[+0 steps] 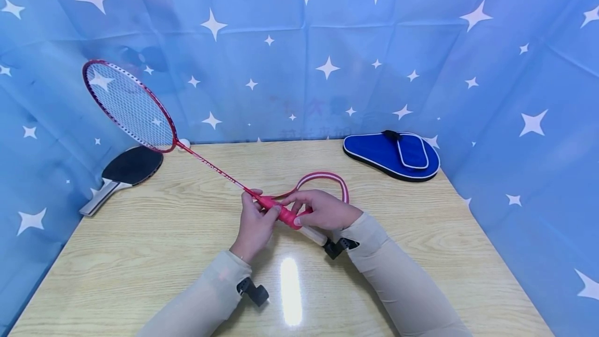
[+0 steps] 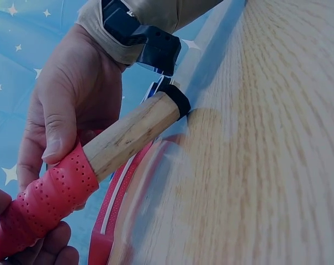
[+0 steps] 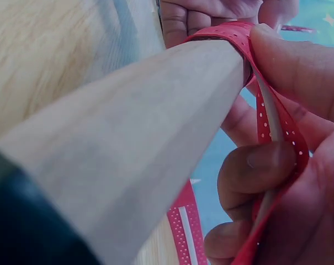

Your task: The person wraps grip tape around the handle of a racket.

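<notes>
A red badminton racket [image 1: 215,170] is held at a slant above the table, its head up to the left. My left hand [image 1: 255,225] grips it at the upper handle, thumb lying on the red wrapped part. Red perforated grip tape [image 2: 59,185] covers the upper handle in overlapping turns. Below the wrap, the wooden handle [image 2: 131,135] is bare down to its black end cap [image 2: 176,100]. My right hand [image 1: 325,209] pinches the tape at the wrap's lower edge, and a strip runs through its curled fingers [image 3: 260,165]. A loose length of white-backed tape [image 1: 323,175] loops behind that hand.
At the table's left lies a black table tennis paddle [image 1: 133,165], with a white ball [image 1: 184,143] near it, partly behind the racket. A blue paddle case [image 1: 374,148] lies at the back right. A starry blue curtain [image 1: 281,77] surrounds the wooden table [image 1: 421,233].
</notes>
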`<action>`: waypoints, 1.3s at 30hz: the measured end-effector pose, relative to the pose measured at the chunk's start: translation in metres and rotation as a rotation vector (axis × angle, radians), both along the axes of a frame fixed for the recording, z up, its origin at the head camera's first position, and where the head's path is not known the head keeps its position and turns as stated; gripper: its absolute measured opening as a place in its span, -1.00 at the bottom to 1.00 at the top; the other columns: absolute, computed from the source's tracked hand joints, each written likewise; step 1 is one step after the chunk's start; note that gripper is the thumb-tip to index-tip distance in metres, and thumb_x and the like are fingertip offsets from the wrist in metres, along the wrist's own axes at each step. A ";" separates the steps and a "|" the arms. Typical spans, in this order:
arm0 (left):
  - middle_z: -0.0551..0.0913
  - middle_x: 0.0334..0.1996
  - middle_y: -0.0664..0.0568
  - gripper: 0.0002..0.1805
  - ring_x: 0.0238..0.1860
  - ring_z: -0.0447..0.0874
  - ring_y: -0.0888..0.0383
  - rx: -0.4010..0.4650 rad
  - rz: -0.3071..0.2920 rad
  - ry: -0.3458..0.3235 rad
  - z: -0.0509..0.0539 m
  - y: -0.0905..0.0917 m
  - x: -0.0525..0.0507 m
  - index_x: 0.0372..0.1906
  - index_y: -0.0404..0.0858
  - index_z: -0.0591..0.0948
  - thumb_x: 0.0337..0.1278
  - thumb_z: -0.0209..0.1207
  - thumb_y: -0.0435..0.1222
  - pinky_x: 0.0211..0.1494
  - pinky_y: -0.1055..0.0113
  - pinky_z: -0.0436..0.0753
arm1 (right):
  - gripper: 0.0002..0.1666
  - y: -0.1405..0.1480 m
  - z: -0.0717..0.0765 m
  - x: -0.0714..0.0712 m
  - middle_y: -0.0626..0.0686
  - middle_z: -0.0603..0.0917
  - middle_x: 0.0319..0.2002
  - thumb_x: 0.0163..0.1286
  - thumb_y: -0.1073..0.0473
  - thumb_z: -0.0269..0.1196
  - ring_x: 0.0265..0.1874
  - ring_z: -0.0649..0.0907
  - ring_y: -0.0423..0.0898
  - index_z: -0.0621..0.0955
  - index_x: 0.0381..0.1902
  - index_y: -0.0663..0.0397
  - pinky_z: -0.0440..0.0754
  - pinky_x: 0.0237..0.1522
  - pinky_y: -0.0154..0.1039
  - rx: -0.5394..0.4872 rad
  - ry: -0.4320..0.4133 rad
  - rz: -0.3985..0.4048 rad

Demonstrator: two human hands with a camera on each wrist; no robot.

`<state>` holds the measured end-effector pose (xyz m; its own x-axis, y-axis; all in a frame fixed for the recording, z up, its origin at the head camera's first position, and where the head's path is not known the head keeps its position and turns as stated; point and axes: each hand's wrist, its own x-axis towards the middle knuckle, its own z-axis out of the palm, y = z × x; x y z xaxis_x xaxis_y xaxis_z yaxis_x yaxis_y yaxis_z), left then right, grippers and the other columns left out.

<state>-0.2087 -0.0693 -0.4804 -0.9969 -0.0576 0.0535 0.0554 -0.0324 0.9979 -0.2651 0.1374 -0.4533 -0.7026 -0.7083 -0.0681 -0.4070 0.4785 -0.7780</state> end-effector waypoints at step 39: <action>0.71 -0.05 -0.38 -0.36 -0.19 0.78 0.03 -0.023 -0.008 -0.022 0.001 -0.001 -0.002 0.33 -0.38 0.10 0.34 0.21 -0.52 -0.15 0.43 0.73 | -0.39 -0.001 0.009 0.005 -0.07 0.67 -0.31 0.22 0.28 0.54 -0.37 0.61 -0.06 0.63 0.19 -0.19 0.67 -0.28 -0.23 0.013 0.008 -0.049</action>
<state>-0.2106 -0.0706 -0.4797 -0.9983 -0.0489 0.0326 0.0331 -0.0097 0.9994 -0.2601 0.1367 -0.4440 -0.7373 -0.6719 -0.0710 -0.3890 0.5080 -0.7685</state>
